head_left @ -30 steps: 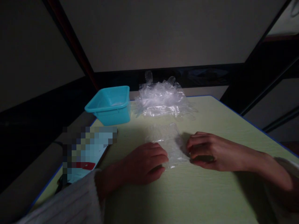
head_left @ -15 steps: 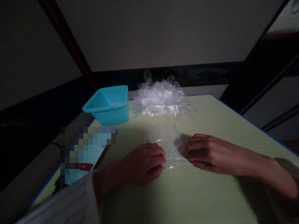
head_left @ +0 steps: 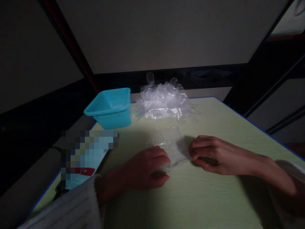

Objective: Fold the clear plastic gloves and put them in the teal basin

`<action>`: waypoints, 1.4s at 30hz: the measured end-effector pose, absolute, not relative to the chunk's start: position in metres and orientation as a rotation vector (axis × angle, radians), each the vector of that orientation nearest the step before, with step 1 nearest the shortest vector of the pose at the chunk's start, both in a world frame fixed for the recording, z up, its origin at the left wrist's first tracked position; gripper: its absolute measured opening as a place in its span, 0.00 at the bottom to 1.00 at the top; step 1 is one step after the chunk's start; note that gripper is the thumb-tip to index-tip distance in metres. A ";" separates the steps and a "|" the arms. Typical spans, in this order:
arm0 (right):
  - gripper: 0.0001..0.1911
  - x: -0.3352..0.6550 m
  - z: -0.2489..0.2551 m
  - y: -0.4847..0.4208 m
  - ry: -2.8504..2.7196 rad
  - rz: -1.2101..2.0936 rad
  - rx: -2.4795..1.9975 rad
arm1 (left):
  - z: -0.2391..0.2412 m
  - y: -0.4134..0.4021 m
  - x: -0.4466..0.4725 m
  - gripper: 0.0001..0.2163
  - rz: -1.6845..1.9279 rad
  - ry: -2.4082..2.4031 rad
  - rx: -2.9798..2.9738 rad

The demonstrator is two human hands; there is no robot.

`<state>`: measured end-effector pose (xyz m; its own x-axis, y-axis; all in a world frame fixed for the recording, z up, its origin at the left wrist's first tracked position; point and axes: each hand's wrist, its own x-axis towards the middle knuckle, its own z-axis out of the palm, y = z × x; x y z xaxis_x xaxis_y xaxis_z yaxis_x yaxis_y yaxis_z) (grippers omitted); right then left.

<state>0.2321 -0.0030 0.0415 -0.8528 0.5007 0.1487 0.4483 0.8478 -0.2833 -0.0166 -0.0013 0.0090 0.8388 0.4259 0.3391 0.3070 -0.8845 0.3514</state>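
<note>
A clear disposable plastic glove [head_left: 175,144] lies flat on the table between my two hands, its finger ends pointing away from me. My left hand [head_left: 149,167] has its curled fingers on the near left edge of the glove, with the thumb a little apart below them. At the near right edge, the thumb and fingertips of my right hand [head_left: 209,154] come together on the plastic. Part of the glove is hidden under the left fingers. Behind it rests a heap of similar clear plastic gloves [head_left: 164,101].
A turquoise plastic basket [head_left: 114,117] stands at the far left of the pale, blue-edged table [head_left: 214,197]. A pixelated flat item with a red patch [head_left: 87,171] lies by the left edge. Cabinet-like panels [head_left: 162,35] rise behind the table.
The near edge of the glove has moved away from me. My left thumb has parted from its fingers, and a wider gap shows inside the right hand's curl.
</note>
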 end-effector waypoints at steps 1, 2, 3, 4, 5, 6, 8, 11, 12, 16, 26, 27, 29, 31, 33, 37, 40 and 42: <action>0.08 0.232 0.042 -0.003 -2.784 0.377 -0.733 | 0.008 -0.001 -0.017 0.07 0.607 0.566 2.733; 0.08 0.233 0.042 -0.003 -2.761 0.396 -0.732 | 0.007 -0.002 -0.017 0.07 0.622 0.576 2.732; 0.07 0.233 0.042 -0.003 -2.740 0.413 -0.729 | 0.006 -0.002 -0.017 0.08 0.637 0.585 2.732; 0.07 0.232 0.042 -0.003 -2.721 0.425 -0.723 | 0.004 -0.002 -0.017 0.08 0.650 0.596 2.733; 0.07 0.232 0.042 -0.002 -2.705 0.434 -0.718 | 0.003 -0.002 -0.016 0.08 0.661 0.611 2.735; 0.07 0.232 0.042 -0.002 -2.693 0.441 -0.714 | 0.002 -0.002 -0.016 0.07 0.672 0.630 2.739; 0.07 0.231 0.042 -0.002 -2.674 0.444 -0.707 | 0.000 -0.003 -0.015 0.06 0.696 0.673 2.748; 0.06 0.232 0.041 -0.001 -2.645 0.427 -0.699 | 0.000 -0.004 -0.013 0.03 0.722 0.726 2.776; 0.06 0.232 0.041 0.000 -2.636 0.422 -0.698 | 0.000 -0.004 -0.012 0.03 0.724 0.734 2.788; 0.06 0.233 0.039 0.001 -2.608 0.421 -0.697 | 0.001 -0.005 -0.010 0.04 0.728 0.730 2.810; 0.06 0.233 0.040 0.001 -2.596 0.370 -0.689 | 0.002 -0.003 -0.008 0.07 0.682 0.739 2.867; 0.05 0.233 0.040 0.001 -2.618 0.357 -0.691 | 0.002 -0.003 -0.008 0.08 0.690 0.738 2.861; 0.03 0.233 0.039 0.001 -2.674 0.317 -0.708 | 0.001 -0.002 -0.008 0.09 0.722 0.746 2.833; 0.07 0.234 0.037 0.002 -2.732 0.243 -0.744 | 0.001 -0.002 -0.008 0.09 0.744 0.765 2.798; 0.13 0.234 0.034 0.003 -2.782 0.160 -0.765 | 0.001 -0.003 -0.008 0.09 0.747 0.776 2.774; 0.17 0.236 0.029 0.007 -2.849 0.070 -0.724 | 0.002 -0.003 -0.008 0.10 0.757 0.782 2.739; 0.17 0.237 0.026 0.009 -2.869 0.030 -0.674 | 0.002 -0.004 -0.008 0.10 0.755 0.779 2.730; 0.17 0.237 0.024 0.010 -2.881 0.006 -0.651 | 0.002 -0.004 -0.008 0.10 0.755 0.769 2.730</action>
<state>0.2366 0.0096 0.0236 -0.8861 0.4265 0.1817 0.4258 0.9037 -0.0450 -0.0083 -0.0041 0.0021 0.7332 0.5349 0.4199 0.4296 -0.8430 0.3237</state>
